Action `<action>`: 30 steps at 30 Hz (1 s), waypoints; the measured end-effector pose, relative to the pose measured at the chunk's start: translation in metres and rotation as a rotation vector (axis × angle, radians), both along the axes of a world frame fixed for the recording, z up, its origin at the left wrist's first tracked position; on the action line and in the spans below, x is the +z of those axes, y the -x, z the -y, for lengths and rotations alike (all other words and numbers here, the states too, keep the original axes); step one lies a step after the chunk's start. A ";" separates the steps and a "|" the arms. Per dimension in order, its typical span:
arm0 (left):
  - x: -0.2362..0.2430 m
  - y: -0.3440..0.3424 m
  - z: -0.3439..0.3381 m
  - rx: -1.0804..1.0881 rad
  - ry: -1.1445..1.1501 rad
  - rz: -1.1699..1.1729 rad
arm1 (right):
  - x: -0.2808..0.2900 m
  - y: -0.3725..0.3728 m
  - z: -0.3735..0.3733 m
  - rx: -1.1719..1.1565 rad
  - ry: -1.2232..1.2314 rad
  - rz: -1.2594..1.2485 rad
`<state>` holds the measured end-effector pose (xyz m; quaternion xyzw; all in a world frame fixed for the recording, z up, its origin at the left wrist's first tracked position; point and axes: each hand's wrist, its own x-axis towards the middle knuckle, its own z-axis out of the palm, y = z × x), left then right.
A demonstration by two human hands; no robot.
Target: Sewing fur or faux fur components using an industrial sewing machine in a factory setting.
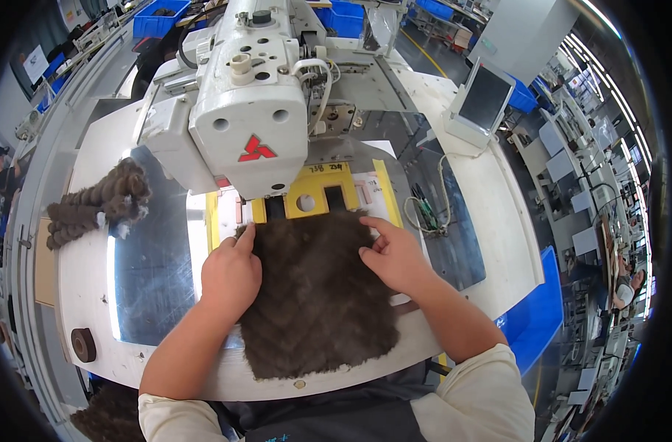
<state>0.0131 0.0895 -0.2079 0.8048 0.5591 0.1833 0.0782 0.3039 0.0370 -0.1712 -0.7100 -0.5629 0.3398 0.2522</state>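
A brown furry fabric panel (317,298) lies flat on the desk (85,295) against the yellow template (321,188) under the white sewing machine (247,110), pinned by the left hand (230,276) and right hand (395,258), each grip spread flat, grasping nothing, apparently keeping it aligned.

The fur panel (317,302) under the hands is dark brown, its pile combed into a chevron pattern — zigzag ridges run across it. The stack of fur pieces (93,205) at the left of the table is the same brown, with paler tufts at the edges. The sewing machine (251,110) is off-white, with a red three-part emblem on its front. Beneath its head sits a bright yellow template (322,193) with pink strips beside it. The tabletop (490,199) is white, inset with a grey, shiny metal plate (148,258). Plastic bins (542,309) at the right are vivid blue — so are those at the back. The person's sleeves (483,398) are cream.
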 end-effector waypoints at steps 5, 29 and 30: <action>-0.001 -0.001 -0.002 -0.017 0.008 0.007 | -0.005 -0.012 0.012 -0.151 0.151 -0.488; -0.006 -0.003 -0.006 0.047 -0.035 0.096 | -0.007 -0.001 -0.020 0.018 -0.136 0.225; -0.006 -0.003 -0.008 0.032 -0.039 0.083 | -0.009 -0.003 -0.022 0.032 -0.133 0.210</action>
